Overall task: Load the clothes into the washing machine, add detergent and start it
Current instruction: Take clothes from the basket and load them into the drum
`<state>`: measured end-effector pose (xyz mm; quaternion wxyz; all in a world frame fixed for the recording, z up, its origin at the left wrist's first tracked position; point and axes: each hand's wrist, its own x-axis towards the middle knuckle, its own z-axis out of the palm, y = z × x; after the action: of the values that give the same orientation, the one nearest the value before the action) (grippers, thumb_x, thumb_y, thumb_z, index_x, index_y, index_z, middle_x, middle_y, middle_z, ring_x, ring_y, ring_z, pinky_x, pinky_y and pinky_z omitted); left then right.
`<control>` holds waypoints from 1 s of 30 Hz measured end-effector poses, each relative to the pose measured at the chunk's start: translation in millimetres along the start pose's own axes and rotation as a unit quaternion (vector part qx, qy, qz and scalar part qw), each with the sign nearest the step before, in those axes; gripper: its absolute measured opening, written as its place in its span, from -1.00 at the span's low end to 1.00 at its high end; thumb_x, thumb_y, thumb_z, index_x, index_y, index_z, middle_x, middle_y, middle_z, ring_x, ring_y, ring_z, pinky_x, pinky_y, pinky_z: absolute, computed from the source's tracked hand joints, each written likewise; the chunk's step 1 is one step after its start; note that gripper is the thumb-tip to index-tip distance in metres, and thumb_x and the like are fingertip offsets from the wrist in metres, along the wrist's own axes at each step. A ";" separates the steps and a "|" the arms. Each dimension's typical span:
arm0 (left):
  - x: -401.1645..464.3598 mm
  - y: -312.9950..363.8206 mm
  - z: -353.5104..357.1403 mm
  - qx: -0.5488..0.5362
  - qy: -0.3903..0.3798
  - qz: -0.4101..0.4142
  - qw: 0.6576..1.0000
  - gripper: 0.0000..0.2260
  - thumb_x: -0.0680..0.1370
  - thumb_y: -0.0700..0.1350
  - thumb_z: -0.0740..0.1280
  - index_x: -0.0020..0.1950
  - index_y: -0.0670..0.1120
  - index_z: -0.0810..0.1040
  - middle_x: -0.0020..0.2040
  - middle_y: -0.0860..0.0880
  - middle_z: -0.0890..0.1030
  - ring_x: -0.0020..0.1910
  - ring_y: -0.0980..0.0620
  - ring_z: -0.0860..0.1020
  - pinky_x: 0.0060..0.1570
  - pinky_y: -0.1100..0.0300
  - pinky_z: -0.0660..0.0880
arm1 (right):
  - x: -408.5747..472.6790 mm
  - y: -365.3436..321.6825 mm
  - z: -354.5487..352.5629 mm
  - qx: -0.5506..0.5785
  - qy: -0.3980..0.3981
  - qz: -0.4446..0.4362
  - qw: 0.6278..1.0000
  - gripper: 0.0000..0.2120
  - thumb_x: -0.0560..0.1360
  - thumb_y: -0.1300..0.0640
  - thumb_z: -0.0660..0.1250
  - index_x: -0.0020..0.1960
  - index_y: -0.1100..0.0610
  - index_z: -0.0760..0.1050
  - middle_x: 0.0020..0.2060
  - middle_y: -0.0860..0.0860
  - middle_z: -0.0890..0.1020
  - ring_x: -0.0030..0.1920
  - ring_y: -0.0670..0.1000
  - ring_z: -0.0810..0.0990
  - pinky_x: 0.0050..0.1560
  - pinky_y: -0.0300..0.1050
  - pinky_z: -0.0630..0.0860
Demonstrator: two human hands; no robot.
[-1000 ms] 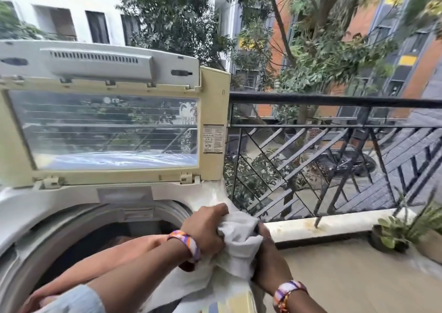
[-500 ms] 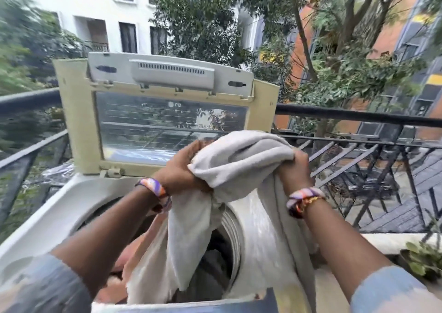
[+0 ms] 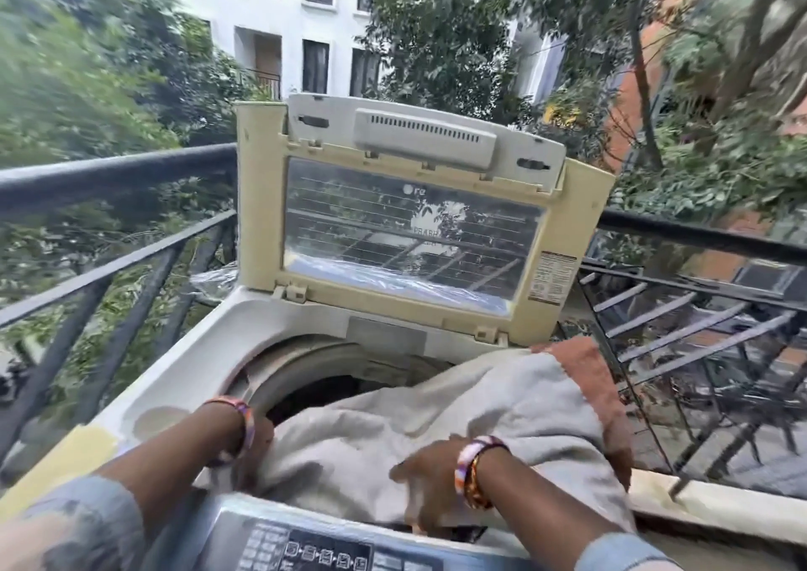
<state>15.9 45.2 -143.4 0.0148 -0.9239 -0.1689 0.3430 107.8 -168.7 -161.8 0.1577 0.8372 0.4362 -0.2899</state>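
Note:
A top-loading washing machine (image 3: 187, 365) stands in front of me with its lid (image 3: 419, 238) raised upright. A large off-white cloth (image 3: 458, 422) lies spread over the drum opening and the machine's right side. An orange-brown garment (image 3: 581, 356) shows along its far right edge. My left hand (image 3: 255, 444) is down at the drum's left rim, fingers buried in the cloth. My right hand (image 3: 428, 474) presses on the cloth near the front, fingers partly hidden in its folds. The control panel (image 3: 323, 548) runs along the bottom edge.
A black metal balcony railing (image 3: 109, 265) runs close behind and to both sides of the machine. A pale ledge (image 3: 707, 509) lies at the lower right under the railing. Trees and buildings stand beyond.
Both hands have come down from chest height, lowering the off-white cloth onto the drum opening. My view has swung left, so the machine sits more to the centre.

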 end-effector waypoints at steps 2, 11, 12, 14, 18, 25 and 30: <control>-9.5 4.2 -9.5 0.050 -0.001 0.013 0.999 -0.45 0.57 -0.30 0.18 -0.65 -0.06 0.40 -0.83 0.10 0.27 -0.54 0.08 0.41 -0.33 0.37 0.45 | 2.4 -0.9 5.3 0.009 -0.017 -0.002 1.000 -0.40 0.45 0.01 0.36 0.44 -0.01 0.25 0.43 0.04 0.32 0.41 0.08 0.31 0.38 -0.08 0.25; 34.5 63.8 -57.3 -0.032 0.079 0.177 0.980 -0.22 0.19 0.32 0.44 0.25 -0.12 0.45 -0.07 -0.03 0.50 -0.14 -0.04 0.47 0.01 0.08 0.52 | -42.1 42.2 -25.0 0.198 0.228 -0.015 0.953 -0.34 0.39 0.00 0.43 0.42 -0.03 0.26 0.40 0.02 0.37 0.37 -0.01 0.38 0.33 -0.20 0.29; 33.9 75.8 -62.7 -0.037 0.089 0.195 0.976 -0.15 0.09 0.38 0.44 0.25 -0.08 0.44 -0.04 -0.04 0.56 -0.15 -0.06 0.51 0.03 0.02 0.55 | -51.9 53.0 -23.6 0.181 0.234 0.009 0.955 -0.24 0.36 -0.03 0.46 0.46 -0.07 0.16 0.48 0.02 0.23 0.46 0.05 0.23 0.42 -0.11 0.19; 26.1 103.0 -74.3 -0.049 0.088 0.230 0.968 -0.26 0.16 0.31 0.49 0.18 -0.06 0.43 0.07 -0.12 0.61 -0.16 -0.09 0.54 -0.08 0.12 0.51 | -72.4 79.8 -15.9 0.121 0.195 0.088 0.969 0.04 0.28 -0.11 0.50 0.50 -0.16 -0.14 0.52 -0.01 -0.18 0.52 0.14 -0.23 0.49 0.18 -0.12; 15.1 163.8 -81.6 -0.033 0.163 0.304 0.938 0.08 0.22 0.15 0.55 0.53 -0.06 -0.04 0.51 -0.20 0.14 0.49 -0.15 0.13 0.45 0.04 0.18 | -103.3 141.1 24.1 0.108 0.119 0.183 0.970 0.31 0.16 -0.18 0.54 0.42 -0.12 -0.49 0.33 -0.06 -0.48 0.40 0.17 -0.49 0.44 0.20 -0.30; 18.4 264.9 -66.2 0.063 0.175 0.331 0.925 0.00 0.41 0.00 0.44 0.52 -0.18 -0.26 0.51 -0.31 -0.22 0.49 -0.34 -0.22 0.48 -0.15 -0.10 | -118.9 176.3 96.0 0.271 0.114 0.129 0.947 0.19 0.22 0.05 0.57 0.49 -0.09 -0.27 0.45 0.01 0.27 0.40 -0.03 0.31 0.40 -0.14 0.29; 41.7 273.0 -50.4 -0.073 0.236 0.304 0.920 -0.19 0.25 -0.22 0.49 0.40 -0.09 0.15 0.31 -0.24 0.26 0.25 -0.25 0.43 0.19 0.04 0.45 | -75.7 160.0 132.0 0.306 0.233 0.157 0.910 -0.15 0.38 0.02 0.33 0.42 -0.35 -0.16 0.27 0.13 0.51 0.26 0.15 0.50 0.24 0.06 0.46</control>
<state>160.1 -194.2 -170.2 -0.1186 -0.9834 0.1042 0.0898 159.1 -376.4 -216.1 -0.1683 0.9458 0.2135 -0.1776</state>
